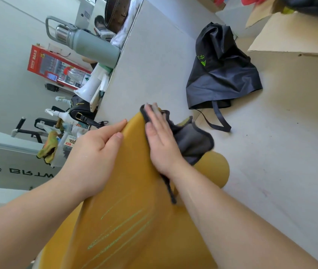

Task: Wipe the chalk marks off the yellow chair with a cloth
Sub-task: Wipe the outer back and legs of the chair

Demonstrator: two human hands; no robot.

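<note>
Yellow, likely plastic — judging the yellow chair [134, 191], lying close in front, stiff, smooth, slippery. Clamping its far rim with the left grip [96, 152]; pressing the limp grey cloth [193, 140] flat near that rim with the right grip [160, 140], fingers straight — well beyond the chalk marks [119, 235].

You have a pale grey surface [154, 65] carrying a crumpled black bag [222, 70] at one o'clock, its straps trailing toward the centre. A cardboard box [294, 35] lies at two o'clock. A grey-green flask [94, 47] sits on its edge at eleven o'clock, and the yellow chair [134, 210] fills six o'clock.
</note>
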